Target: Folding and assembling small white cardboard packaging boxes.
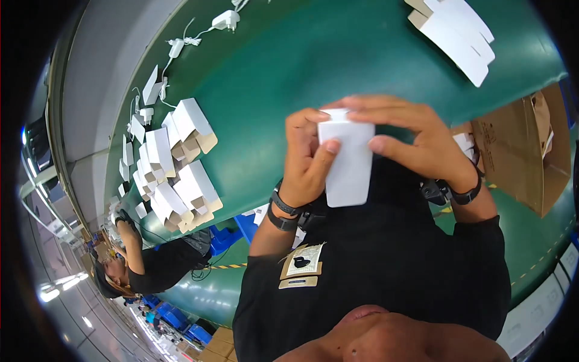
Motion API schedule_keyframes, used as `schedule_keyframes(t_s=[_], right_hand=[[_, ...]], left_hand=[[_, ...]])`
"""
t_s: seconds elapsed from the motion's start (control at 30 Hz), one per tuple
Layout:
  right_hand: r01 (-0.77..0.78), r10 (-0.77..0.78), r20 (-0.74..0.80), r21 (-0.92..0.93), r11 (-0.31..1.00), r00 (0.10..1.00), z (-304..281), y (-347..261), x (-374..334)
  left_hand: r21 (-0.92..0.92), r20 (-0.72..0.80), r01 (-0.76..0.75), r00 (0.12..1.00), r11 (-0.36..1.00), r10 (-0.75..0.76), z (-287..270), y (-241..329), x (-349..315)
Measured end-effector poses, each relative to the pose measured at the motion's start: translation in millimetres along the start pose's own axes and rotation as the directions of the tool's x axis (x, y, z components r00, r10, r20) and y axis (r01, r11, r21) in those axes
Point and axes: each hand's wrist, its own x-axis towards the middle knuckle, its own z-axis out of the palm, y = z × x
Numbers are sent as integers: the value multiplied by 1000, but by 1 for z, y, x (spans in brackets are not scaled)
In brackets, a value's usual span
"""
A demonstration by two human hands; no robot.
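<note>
Before my chest I hold a small white cardboard box, its plain broad side showing. My left hand grips its left edge, thumb on the broad side and fingers curled behind. At its upper end, my right hand has its fingers bent over the flap end, with the thumb against the upper right edge. The inside of the box does not show. Each wrist wears dark straps with a small black device.
Several folded white cartons stand grouped on the green table at left. White adapters with cables lie beyond them. Flat white blanks lie at far right. A large brown carton stands at right. Another person works at left.
</note>
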Motion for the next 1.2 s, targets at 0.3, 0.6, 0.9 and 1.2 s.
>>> schedule_keyframes(t_s=[0.3, 0.6, 0.9, 1.2], right_hand=[[-399, -79, -413, -905, 146, 907, -120, 78, -15], [-408, -205, -454, -883, 231, 867, -122, 47, -23], [127, -220, -184, -417, 900, 958, 73, -41, 3], [-400, 431, 164, -191, 896, 887, -1, -73, 26]], left_hand=[[-138, -769, -159, 639, 978, -5, -180, -21, 120], [62, -857, -94, 505, 994, 101, -193, -16, 123], [-26, -153, -140, 979, 990, 134, 14, 19, 12], [-445, 325, 185, 945, 876, -34, -12, 17, -38]])
